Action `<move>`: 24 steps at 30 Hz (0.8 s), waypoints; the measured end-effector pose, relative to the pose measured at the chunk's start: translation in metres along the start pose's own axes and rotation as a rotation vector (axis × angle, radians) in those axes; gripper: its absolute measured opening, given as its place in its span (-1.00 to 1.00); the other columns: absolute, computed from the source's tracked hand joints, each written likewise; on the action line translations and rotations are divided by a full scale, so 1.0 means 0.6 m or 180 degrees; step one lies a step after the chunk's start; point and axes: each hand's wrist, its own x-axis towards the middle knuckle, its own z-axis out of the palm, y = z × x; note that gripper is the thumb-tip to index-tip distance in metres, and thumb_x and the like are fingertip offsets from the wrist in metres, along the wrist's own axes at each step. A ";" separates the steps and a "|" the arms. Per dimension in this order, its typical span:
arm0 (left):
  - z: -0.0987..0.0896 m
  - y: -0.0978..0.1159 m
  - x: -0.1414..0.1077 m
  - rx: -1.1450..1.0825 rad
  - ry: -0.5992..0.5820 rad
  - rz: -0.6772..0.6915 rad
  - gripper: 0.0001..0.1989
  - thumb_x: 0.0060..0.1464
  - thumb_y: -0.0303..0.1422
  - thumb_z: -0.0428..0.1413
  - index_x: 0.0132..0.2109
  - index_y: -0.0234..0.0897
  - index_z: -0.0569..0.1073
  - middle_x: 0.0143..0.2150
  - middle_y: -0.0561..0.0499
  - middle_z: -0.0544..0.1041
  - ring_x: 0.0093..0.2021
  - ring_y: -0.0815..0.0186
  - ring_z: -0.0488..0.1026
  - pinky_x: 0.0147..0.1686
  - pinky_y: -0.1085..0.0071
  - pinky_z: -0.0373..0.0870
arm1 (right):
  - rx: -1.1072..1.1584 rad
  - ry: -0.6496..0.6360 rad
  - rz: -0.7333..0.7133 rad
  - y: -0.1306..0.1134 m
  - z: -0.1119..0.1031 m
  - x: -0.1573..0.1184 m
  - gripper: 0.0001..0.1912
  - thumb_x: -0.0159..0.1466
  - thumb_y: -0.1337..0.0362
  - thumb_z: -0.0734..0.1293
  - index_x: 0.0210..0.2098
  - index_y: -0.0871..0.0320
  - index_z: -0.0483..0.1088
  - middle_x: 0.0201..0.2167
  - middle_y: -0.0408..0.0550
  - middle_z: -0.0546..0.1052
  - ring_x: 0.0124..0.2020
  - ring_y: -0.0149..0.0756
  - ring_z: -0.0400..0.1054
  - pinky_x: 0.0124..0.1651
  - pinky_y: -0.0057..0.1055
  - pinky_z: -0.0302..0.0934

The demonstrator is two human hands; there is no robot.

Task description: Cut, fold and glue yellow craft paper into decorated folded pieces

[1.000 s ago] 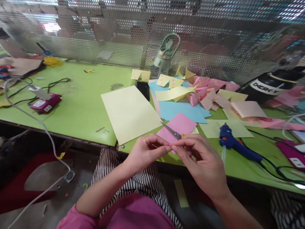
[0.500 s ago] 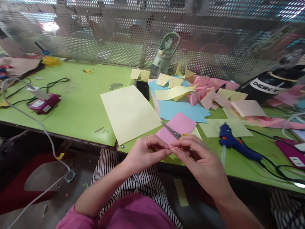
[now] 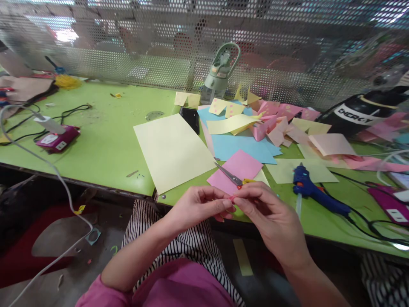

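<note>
My left hand [image 3: 198, 207] and my right hand [image 3: 271, 213] meet at the table's front edge, fingertips pinched together on a small pink piece [image 3: 232, 198]. Fingers hide most of that piece, so its shape is unclear. Just beyond them, scissors [image 3: 232, 177] with yellow and red on the handles lie on a pink sheet [image 3: 246, 164]. My right hand partly covers the handles. A large pale yellow sheet [image 3: 174, 151] lies to the left of the pink one.
A blue glue gun [image 3: 311, 192] with its cable lies at right. Behind are blue paper [image 3: 243, 147], cut paper pieces, a phone [image 3: 191, 119] and a green bottle [image 3: 217, 79]. A purple power socket [image 3: 59, 138] sits at left.
My fingertips have shifted slightly down and right, and more of the left fingers shows below the pinch. More of the scissors' handles is visible.
</note>
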 end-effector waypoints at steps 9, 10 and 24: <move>-0.010 -0.007 0.004 -0.0463 -0.0473 -0.0253 -0.72 -0.03 -0.19 0.36 -0.30 -0.32 0.55 -0.37 0.01 0.62 -0.39 0.40 0.59 -0.38 0.52 0.48 | 0.0388 -0.0107 0.0078 0.004 -0.001 -0.006 -0.87 0.25 0.11 0.40 -0.36 -0.01 0.49 -0.35 -0.15 0.44 -0.38 -0.37 0.32 -0.41 -0.45 0.25; -0.011 -0.006 0.003 -0.0490 -0.0520 -0.0314 -0.71 -0.04 -0.19 0.37 -0.31 -0.32 0.56 -0.37 0.01 0.63 -0.39 0.40 0.59 -0.39 0.52 0.48 | 0.0461 -0.0140 0.0120 0.005 -0.001 -0.007 -0.87 0.25 0.10 0.41 -0.36 -0.01 0.49 -0.35 -0.15 0.44 -0.39 -0.38 0.32 -0.40 -0.45 0.26; 0.004 -0.017 -0.001 -0.0300 0.0062 0.0294 -0.65 -0.17 -0.31 0.44 -0.22 -0.34 0.57 -0.33 0.03 0.62 -0.40 0.47 0.55 -0.31 0.53 0.50 | 0.1068 -0.0088 0.0660 0.008 0.007 -0.012 -0.85 0.25 0.10 0.41 -0.37 0.01 0.47 -0.39 -0.20 0.43 -0.35 -0.40 0.35 -0.30 -0.48 0.29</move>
